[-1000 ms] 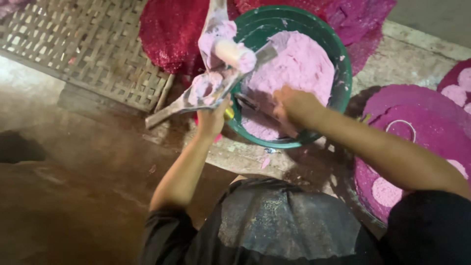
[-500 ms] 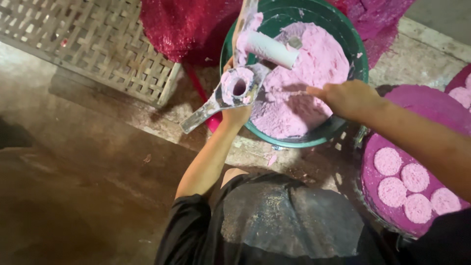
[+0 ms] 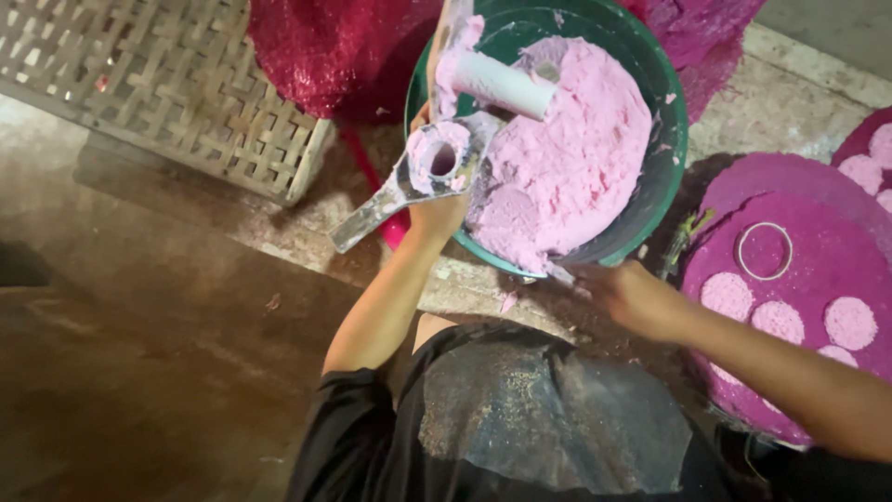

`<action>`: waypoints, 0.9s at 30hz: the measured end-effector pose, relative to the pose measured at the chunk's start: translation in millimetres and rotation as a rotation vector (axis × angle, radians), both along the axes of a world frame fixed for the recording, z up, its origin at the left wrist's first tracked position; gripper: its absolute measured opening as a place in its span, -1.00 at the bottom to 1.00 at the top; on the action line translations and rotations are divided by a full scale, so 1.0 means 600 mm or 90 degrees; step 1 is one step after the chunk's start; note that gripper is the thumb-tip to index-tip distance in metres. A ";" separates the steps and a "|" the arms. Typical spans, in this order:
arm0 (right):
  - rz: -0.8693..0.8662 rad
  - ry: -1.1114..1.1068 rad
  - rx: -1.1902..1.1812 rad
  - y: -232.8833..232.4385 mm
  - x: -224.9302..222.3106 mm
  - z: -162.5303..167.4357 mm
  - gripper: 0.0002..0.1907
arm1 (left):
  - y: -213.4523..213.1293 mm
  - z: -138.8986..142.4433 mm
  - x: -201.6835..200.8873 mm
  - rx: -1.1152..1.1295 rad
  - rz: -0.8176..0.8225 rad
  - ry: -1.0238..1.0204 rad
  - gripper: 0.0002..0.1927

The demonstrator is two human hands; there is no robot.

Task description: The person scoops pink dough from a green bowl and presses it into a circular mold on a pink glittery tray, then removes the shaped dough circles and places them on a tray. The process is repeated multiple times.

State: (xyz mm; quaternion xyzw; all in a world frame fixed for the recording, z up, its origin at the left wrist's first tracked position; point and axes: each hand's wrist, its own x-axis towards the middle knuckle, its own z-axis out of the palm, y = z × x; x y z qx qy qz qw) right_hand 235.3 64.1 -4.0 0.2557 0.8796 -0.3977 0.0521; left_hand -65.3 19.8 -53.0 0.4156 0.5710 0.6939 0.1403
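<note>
Green basin (image 3: 671, 139) — woven tray (image 3: 167, 84) beside — magenta cloth (image 3: 325, 51).

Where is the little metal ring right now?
In the head view, the metal ring lies on the right, flat on the magenta round tray, above the pale pink discs and beyond the right hand, right of the green bowl.

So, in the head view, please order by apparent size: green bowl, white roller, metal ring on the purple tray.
1. green bowl, clearly largest.
2. white roller.
3. metal ring, though it looks close to the roller.
</note>
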 end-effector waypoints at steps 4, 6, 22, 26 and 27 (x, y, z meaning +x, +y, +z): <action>-0.169 -0.238 -0.124 0.024 0.034 0.069 -0.49 | -0.001 0.037 -0.028 -0.081 -0.003 0.096 -0.32; -0.166 -0.174 -0.104 0.058 0.038 0.123 -0.59 | -0.002 0.057 -0.037 -0.226 -0.004 0.264 -0.12; 0.227 -0.191 0.691 -0.001 -0.142 0.281 -0.65 | -0.009 0.060 -0.008 -0.646 -0.290 0.183 -0.60; 0.187 -0.409 0.766 0.029 -0.082 0.339 -0.73 | -0.003 0.068 -0.049 -0.290 -0.284 0.153 -0.40; 0.206 -0.318 0.800 0.043 -0.080 0.338 -0.73 | 0.002 0.064 -0.049 -0.283 -0.326 0.109 -0.42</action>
